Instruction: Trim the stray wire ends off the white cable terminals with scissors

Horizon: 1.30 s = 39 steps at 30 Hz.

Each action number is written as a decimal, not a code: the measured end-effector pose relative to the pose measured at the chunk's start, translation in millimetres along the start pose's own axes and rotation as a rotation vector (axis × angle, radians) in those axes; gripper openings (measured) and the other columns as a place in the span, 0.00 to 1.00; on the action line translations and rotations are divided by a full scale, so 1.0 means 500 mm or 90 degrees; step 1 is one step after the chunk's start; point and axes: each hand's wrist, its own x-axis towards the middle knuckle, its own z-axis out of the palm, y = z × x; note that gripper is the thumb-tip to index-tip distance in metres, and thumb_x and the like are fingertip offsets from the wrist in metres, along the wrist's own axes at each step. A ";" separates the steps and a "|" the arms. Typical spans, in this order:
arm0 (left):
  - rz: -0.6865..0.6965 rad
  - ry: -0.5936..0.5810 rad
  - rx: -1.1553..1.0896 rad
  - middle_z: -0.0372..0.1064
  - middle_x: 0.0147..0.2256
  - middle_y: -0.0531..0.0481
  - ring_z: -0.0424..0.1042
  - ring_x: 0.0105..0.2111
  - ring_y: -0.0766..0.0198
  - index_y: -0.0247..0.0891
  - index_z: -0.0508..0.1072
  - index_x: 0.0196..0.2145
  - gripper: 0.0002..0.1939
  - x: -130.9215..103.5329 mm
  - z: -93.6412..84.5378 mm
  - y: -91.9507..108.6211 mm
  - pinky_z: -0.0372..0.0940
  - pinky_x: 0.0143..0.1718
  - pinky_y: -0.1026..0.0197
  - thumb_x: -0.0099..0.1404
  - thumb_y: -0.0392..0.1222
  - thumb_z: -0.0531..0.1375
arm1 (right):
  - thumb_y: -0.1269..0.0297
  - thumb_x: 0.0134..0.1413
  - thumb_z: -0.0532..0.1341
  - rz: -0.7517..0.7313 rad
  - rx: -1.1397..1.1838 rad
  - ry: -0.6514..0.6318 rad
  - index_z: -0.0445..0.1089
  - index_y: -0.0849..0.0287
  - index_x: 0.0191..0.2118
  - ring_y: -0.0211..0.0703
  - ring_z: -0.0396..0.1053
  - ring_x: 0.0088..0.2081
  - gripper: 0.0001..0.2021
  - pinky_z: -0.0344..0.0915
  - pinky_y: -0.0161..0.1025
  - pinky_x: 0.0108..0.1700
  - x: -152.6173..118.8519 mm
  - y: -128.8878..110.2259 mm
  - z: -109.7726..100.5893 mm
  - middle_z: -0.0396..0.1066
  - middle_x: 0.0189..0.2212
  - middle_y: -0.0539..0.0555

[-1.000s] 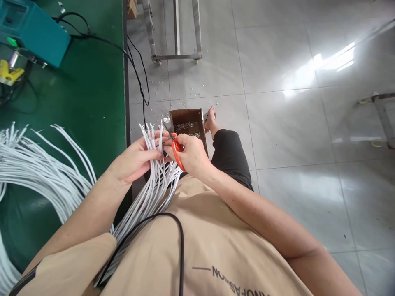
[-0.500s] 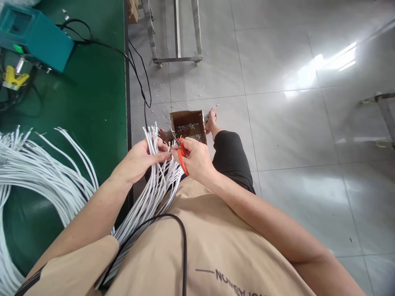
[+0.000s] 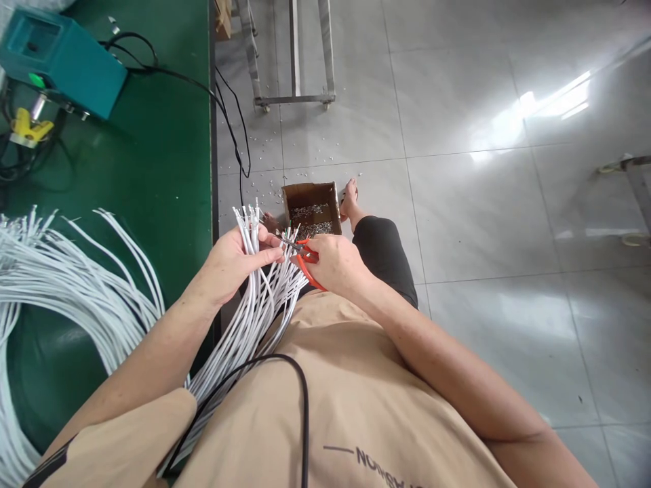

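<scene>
White cables (image 3: 254, 298) in a long bundle run up from my lap, their ends fanned out above the box. My left hand (image 3: 238, 263) is closed around part of the bundle near the tips, thumb pressed across it. In my right hand (image 3: 338, 261) are orange-handled pliers or cutters (image 3: 308, 259); the exact kind is hard to make out. Their dark jaws point left, close to the left fingertips and the cable ends. A cardboard box (image 3: 336, 203) with many small clippings inside sits on the floor just beyond the hands.
On the left stands a green table (image 3: 167, 142) with a coil of white cables (image 3: 66, 278) and a teal machine (image 3: 86, 68). A black cord (image 3: 234, 146) hangs off its edge. A metal frame on casters (image 3: 295, 99) and scattered clippings are on the tiled floor.
My right hand has shifted slightly right, and the tool has turned so that its jaws point left rather than up. The left hand keeps its hold on the cables.
</scene>
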 end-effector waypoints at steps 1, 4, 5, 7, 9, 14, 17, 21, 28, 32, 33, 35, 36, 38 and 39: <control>0.004 0.002 0.006 0.70 0.31 0.55 0.72 0.29 0.66 0.37 0.64 0.32 0.18 0.000 0.000 0.000 0.67 0.39 0.59 0.47 0.37 0.69 | 0.56 0.54 0.55 -0.004 -0.012 -0.002 0.70 0.60 0.25 0.36 0.63 0.25 0.15 0.47 0.35 0.25 -0.001 -0.001 -0.005 0.70 0.25 0.53; 0.016 0.017 0.037 0.70 0.31 0.54 0.72 0.31 0.64 0.37 0.64 0.32 0.18 0.000 0.001 -0.002 0.67 0.40 0.58 0.46 0.37 0.69 | 0.57 0.54 0.56 -0.008 -0.049 -0.012 0.70 0.60 0.25 0.39 0.66 0.27 0.14 0.49 0.36 0.27 -0.004 -0.004 -0.019 0.71 0.26 0.54; 0.020 0.022 0.047 0.71 0.32 0.53 0.72 0.32 0.64 0.37 0.64 0.31 0.19 0.000 0.001 -0.003 0.67 0.40 0.57 0.45 0.38 0.69 | 0.58 0.54 0.56 -0.008 -0.062 -0.015 0.70 0.60 0.26 0.40 0.67 0.28 0.13 0.50 0.36 0.27 -0.005 -0.005 -0.023 0.72 0.27 0.55; 0.028 0.026 0.060 0.71 0.33 0.52 0.72 0.34 0.62 0.37 0.64 0.31 0.19 0.000 0.000 -0.005 0.66 0.41 0.56 0.45 0.38 0.69 | 0.57 0.55 0.57 -0.009 -0.088 -0.016 0.71 0.60 0.27 0.42 0.68 0.30 0.13 0.53 0.37 0.29 -0.006 -0.006 -0.028 0.72 0.29 0.56; 0.034 0.022 0.066 0.71 0.34 0.51 0.71 0.36 0.61 0.37 0.64 0.31 0.19 0.001 -0.001 -0.006 0.66 0.42 0.56 0.46 0.38 0.69 | 0.56 0.55 0.57 -0.012 -0.106 -0.013 0.71 0.61 0.28 0.43 0.69 0.31 0.14 0.54 0.37 0.31 -0.007 -0.007 -0.032 0.73 0.30 0.57; 0.031 0.009 0.076 0.71 0.35 0.51 0.72 0.36 0.61 0.37 0.65 0.32 0.17 0.002 -0.003 -0.009 0.66 0.43 0.55 0.47 0.39 0.69 | 0.57 0.55 0.57 -0.022 -0.107 -0.008 0.71 0.60 0.28 0.42 0.69 0.32 0.13 0.55 0.37 0.32 -0.008 -0.006 -0.033 0.73 0.31 0.56; 0.028 0.001 0.072 0.71 0.35 0.51 0.72 0.36 0.61 0.37 0.65 0.33 0.17 0.002 -0.004 -0.008 0.66 0.44 0.55 0.48 0.38 0.68 | 0.57 0.55 0.57 -0.029 -0.100 -0.004 0.71 0.60 0.28 0.41 0.69 0.32 0.13 0.54 0.37 0.31 -0.009 -0.004 -0.030 0.73 0.31 0.55; 0.026 0.003 0.061 0.71 0.34 0.52 0.72 0.34 0.62 0.37 0.65 0.32 0.16 0.001 -0.002 -0.007 0.66 0.42 0.56 0.48 0.37 0.68 | 0.56 0.55 0.57 -0.016 -0.100 -0.014 0.71 0.60 0.29 0.41 0.69 0.30 0.13 0.53 0.37 0.30 -0.009 -0.004 -0.027 0.73 0.30 0.56; 0.046 0.035 0.097 0.71 0.30 0.54 0.72 0.31 0.64 0.38 0.65 0.31 0.18 -0.002 0.003 -0.008 0.66 0.40 0.59 0.46 0.39 0.70 | 0.54 0.56 0.56 -0.013 -0.114 -0.013 0.71 0.61 0.29 0.44 0.69 0.30 0.15 0.53 0.38 0.28 -0.014 -0.010 -0.024 0.73 0.29 0.57; 0.055 0.040 0.083 0.71 0.28 0.54 0.73 0.28 0.63 0.39 0.64 0.29 0.15 -0.005 0.009 -0.006 0.67 0.37 0.59 0.49 0.39 0.68 | 0.55 0.57 0.55 -0.014 -0.117 -0.011 0.72 0.61 0.29 0.45 0.70 0.32 0.16 0.54 0.38 0.28 -0.016 -0.014 -0.022 0.73 0.30 0.57; 0.058 0.037 0.079 0.71 0.27 0.55 0.73 0.27 0.63 0.39 0.63 0.29 0.14 -0.006 0.010 -0.005 0.67 0.37 0.59 0.49 0.38 0.67 | 0.55 0.57 0.55 -0.013 -0.119 -0.011 0.72 0.61 0.29 0.45 0.70 0.33 0.15 0.54 0.38 0.29 -0.016 -0.015 -0.021 0.73 0.30 0.57; 0.062 0.031 0.073 0.71 0.27 0.55 0.73 0.28 0.63 0.39 0.63 0.28 0.14 -0.008 0.012 -0.003 0.66 0.37 0.60 0.50 0.37 0.66 | 0.56 0.57 0.55 -0.012 -0.123 -0.013 0.72 0.61 0.29 0.45 0.70 0.33 0.15 0.54 0.38 0.29 -0.016 -0.015 -0.021 0.73 0.31 0.57; 0.061 0.024 0.064 0.71 0.27 0.54 0.73 0.28 0.63 0.39 0.62 0.28 0.13 -0.009 0.012 -0.002 0.66 0.37 0.60 0.51 0.37 0.66 | 0.56 0.57 0.55 -0.010 -0.123 -0.013 0.72 0.61 0.29 0.45 0.70 0.34 0.15 0.54 0.37 0.29 -0.016 -0.015 -0.021 0.73 0.31 0.58; 0.056 -0.006 0.035 0.71 0.27 0.54 0.73 0.29 0.64 0.39 0.61 0.28 0.13 -0.010 0.013 -0.001 0.66 0.37 0.61 0.52 0.36 0.65 | 0.56 0.58 0.55 -0.012 -0.118 -0.011 0.72 0.61 0.29 0.45 0.70 0.33 0.15 0.54 0.37 0.29 -0.016 -0.013 -0.019 0.73 0.31 0.57; 0.053 -0.023 0.020 0.71 0.27 0.54 0.72 0.29 0.65 0.39 0.60 0.27 0.13 -0.011 0.013 -0.001 0.65 0.37 0.61 0.53 0.36 0.64 | 0.56 0.58 0.54 -0.013 -0.114 -0.012 0.71 0.61 0.30 0.44 0.70 0.33 0.15 0.53 0.37 0.29 -0.017 -0.013 -0.019 0.73 0.31 0.57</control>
